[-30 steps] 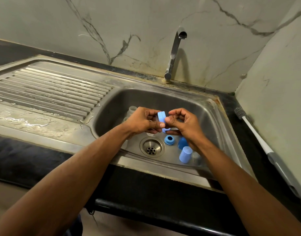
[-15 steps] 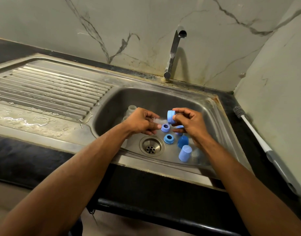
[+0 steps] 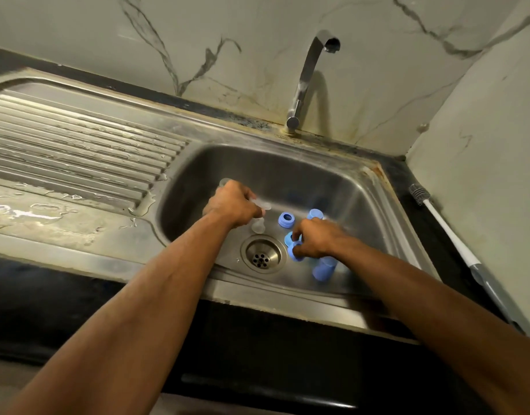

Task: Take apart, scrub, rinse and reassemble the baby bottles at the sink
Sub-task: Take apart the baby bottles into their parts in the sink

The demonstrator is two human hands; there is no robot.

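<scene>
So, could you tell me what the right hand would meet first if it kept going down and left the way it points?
Probably the steel drain: the right hand, holding a blue ring, points at it across the sink floor. Depth is unclear.

Collar rings (image 3: 285,220) and caps (image 3: 324,269) lie in the sink (image 3: 377,205), right of the drain (image 3: 262,254); bottle brush (image 3: 446,232) on the bench (image 3: 413,187) further right.

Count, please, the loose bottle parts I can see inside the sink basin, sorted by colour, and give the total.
Blue rings: 3, one lying free, one beside the right hand, one gripped by that hand.
Blue caps: 2, one behind the hand, one in front.
Clear nipples: 2, one pinched by the left hand, one by the drain.
Total: 7.
</scene>
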